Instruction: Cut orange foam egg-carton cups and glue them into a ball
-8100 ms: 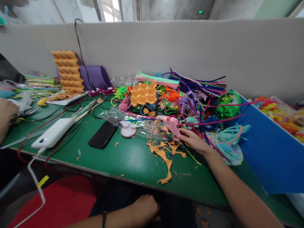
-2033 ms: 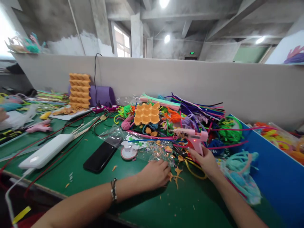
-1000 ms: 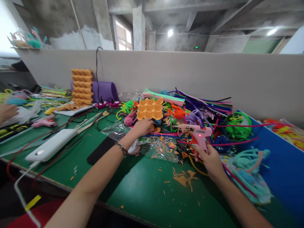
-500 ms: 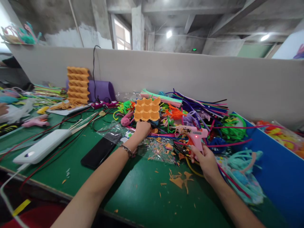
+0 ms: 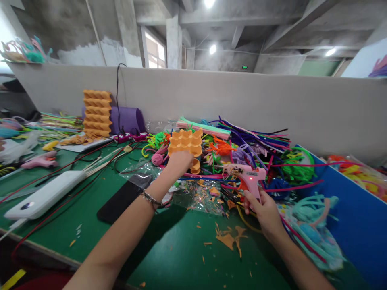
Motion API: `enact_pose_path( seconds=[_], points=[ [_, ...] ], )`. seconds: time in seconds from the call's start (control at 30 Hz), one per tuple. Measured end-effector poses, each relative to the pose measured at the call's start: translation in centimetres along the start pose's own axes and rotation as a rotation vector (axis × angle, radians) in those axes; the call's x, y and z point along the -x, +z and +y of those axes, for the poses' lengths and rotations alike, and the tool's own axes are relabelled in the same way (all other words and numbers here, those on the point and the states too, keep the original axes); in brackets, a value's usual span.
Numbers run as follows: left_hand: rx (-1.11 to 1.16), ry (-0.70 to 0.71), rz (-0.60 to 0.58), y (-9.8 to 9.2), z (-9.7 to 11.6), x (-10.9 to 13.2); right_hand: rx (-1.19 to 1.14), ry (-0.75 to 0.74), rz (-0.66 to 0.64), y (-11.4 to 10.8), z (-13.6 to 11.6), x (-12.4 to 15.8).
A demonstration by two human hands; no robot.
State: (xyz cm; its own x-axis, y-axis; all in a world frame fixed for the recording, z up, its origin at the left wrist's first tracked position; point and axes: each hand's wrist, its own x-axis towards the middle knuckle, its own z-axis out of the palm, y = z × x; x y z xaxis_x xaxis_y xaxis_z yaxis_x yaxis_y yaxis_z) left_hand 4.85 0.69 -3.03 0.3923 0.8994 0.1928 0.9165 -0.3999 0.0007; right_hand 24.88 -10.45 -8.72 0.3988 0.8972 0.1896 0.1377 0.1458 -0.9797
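Observation:
My left hand point(image 5: 179, 162) is closed around a small orange foam piece point(image 5: 196, 165), lifted just above the table below the orange honeycomb foam sheet point(image 5: 185, 142). My right hand point(image 5: 262, 205) grips the handle of a pink glue gun point(image 5: 246, 174) whose red light is on; its nozzle points left over a clear plastic bag point(image 5: 196, 193) strewn with orange scraps. A heap of coloured pipe cleaners point(image 5: 256, 141) lies behind both hands.
A black phone point(image 5: 117, 198), a white power bank point(image 5: 42, 194) and red cables lie on the green table point(image 5: 181, 257) at left. A tall orange foam stack point(image 5: 97, 112), a purple roll point(image 5: 127, 119) and a second pink glue gun point(image 5: 39, 160) stand further left. A blue panel point(image 5: 347, 197) borders the right.
My left hand went from the scraps near the table's front up to the honeycomb sheet and has lifted a small orange piece. The right hand has kept hold of the glue gun.

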Motion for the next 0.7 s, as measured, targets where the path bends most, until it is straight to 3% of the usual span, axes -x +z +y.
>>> enact_pose_path(
  seconds=[0.17, 0.37, 0.57, 0.7],
  points=[
    [0.116, 0.115, 0.032, -0.6, 0.1, -0.1, -0.012, -0.011, -0.026, -0.3, 0.3, -0.3],
    [0.403, 0.184, 0.105, -0.9, -0.3, 0.1, -0.149, -0.067, -0.160, -1.0, 0.7, -0.7],
    [0.475, 0.267, 0.266, -1.4, -0.8, 0.4, -0.203, -0.092, -0.150, -1.2, 0.0, -0.7],
    [0.615, 0.388, 0.321, -2.4, -1.2, 0.8, -0.204, -0.233, -0.115, -2.2, -2.0, -1.9]
  ],
)
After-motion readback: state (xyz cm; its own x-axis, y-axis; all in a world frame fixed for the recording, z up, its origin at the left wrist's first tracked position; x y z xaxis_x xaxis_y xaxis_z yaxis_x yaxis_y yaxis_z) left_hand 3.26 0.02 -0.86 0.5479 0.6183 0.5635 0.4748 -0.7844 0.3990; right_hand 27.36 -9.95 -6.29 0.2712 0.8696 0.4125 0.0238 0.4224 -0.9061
